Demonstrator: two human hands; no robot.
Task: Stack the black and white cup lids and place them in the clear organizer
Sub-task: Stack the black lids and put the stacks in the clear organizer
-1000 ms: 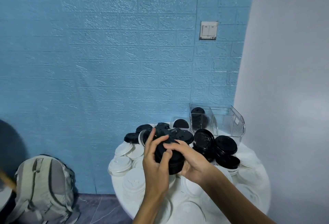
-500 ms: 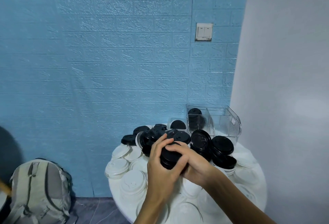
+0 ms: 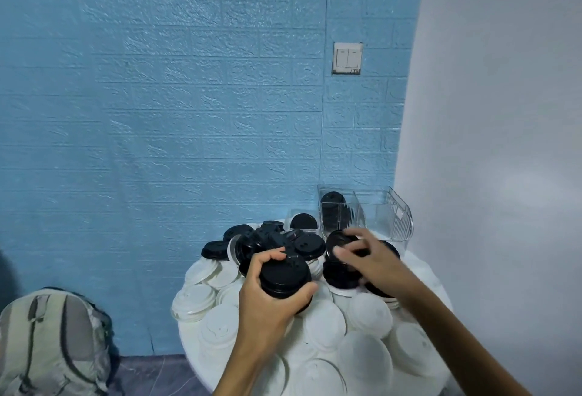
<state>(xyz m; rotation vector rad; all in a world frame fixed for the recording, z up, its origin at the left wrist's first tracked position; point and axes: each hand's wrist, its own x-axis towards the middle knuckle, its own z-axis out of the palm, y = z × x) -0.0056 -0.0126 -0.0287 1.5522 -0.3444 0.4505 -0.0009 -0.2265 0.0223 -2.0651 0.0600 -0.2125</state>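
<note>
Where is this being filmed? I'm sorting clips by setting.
Probably an ordinary indoor room corner, not a café: a blue brick-pattern wall with a light switch, a backpack on the floor, and a small round table.
</note>
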